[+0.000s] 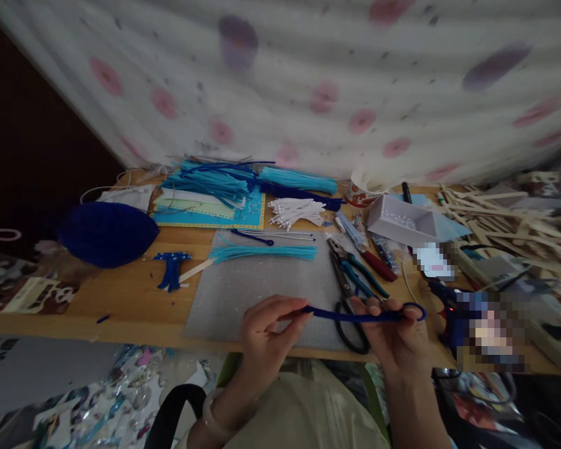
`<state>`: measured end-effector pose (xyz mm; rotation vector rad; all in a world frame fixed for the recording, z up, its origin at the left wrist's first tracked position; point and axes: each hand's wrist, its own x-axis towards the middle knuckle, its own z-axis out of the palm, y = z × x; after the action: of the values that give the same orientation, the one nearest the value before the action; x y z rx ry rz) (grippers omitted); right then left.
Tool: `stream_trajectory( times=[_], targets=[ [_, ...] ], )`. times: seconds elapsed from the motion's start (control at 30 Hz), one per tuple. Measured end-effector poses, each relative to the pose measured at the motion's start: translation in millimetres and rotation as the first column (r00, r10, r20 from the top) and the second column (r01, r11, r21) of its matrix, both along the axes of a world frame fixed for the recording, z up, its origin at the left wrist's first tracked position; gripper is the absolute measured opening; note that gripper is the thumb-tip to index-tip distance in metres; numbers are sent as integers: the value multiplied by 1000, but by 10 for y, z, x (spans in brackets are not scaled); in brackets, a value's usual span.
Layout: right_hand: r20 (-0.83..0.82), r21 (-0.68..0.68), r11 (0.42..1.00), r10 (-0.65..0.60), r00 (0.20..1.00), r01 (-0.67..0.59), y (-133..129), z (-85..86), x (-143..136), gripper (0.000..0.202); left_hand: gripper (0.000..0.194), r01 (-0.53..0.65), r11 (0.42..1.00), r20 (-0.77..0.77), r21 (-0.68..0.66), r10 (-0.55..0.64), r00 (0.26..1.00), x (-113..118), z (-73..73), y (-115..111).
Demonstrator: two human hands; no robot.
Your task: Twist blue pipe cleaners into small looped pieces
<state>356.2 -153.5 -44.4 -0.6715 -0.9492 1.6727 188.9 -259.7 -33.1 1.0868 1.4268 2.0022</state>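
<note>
A dark blue pipe cleaner stretches level between my hands, above the front part of the grey cutting mat. Its left end is pinched between thumb and fingertips of my left hand. The fingers of my right hand grip it near its other end, which curls into a small loop. Behind my right hand lie pliers with teal handles and black-handled scissors, partly hidden by the hand. Further back on the mat rest a bundle of light blue pipe cleaners and another looped dark blue stem.
On the left are a large dark blue fuzzy piece and a small dark blue bundle. White-tipped stems and a white box of beads stand behind. Wooden sticks pile up at right, beside a blue glue gun.
</note>
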Motion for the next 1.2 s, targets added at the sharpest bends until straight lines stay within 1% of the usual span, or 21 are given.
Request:
stream_trajectory(
  times=[0.1,0.2,0.47,0.6,0.67,0.73,0.8,0.9,0.97,1.0,1.07,1.13,1.2],
  targets=[
    [-39,-15,1000,10,999,-10,-11,14,-15,22,14,71,997,225,-26,-63,972,0,5,19],
    [-77,-22,1000,15,997,-16,-15,28,-31,21,12,97,995,331,-36,-79,940,-6,6,43],
    [-109,-23,1000,16,994,-19,-18,24,-33,21,9,160,985,390,-69,-121,913,-3,-16,31],
    [-109,-7,999,36,993,-37,-12,-14,-16,18,7,173,982,384,-81,-129,914,-15,-32,27],
    [-100,4,998,59,993,-59,-10,-53,-6,16,8,158,983,386,-93,-110,916,-26,-56,33],
    [-77,22,997,82,994,-80,-14,-94,-9,14,13,122,985,430,-122,-59,901,-32,-92,49],
    [-61,49,994,101,993,-98,-24,-120,-39,16,19,94,983,525,-160,4,851,-23,-130,78],
    [-74,76,987,147,986,-141,-49,-122,-134,28,28,100,980,699,-175,52,714,31,-162,149],
    [-83,110,979,182,980,-172,-68,-118,-214,34,31,117,979,782,-169,61,620,93,-159,198],
    [-73,135,972,205,976,-194,-79,-121,-254,34,32,124,978,809,-168,65,584,129,-152,219],
    [-27,186,955,239,971,-230,-101,-141,-333,33,31,131,977,834,-168,70,547,200,-132,248],
    [48,225,945,233,971,-238,-128,-170,-407,30,30,132,980,836,-149,54,546,259,-108,264],
    [111,260,940,197,974,-219,-155,-191,-474,24,30,145,983,832,-113,14,554,299,-82,271]
  ],
)
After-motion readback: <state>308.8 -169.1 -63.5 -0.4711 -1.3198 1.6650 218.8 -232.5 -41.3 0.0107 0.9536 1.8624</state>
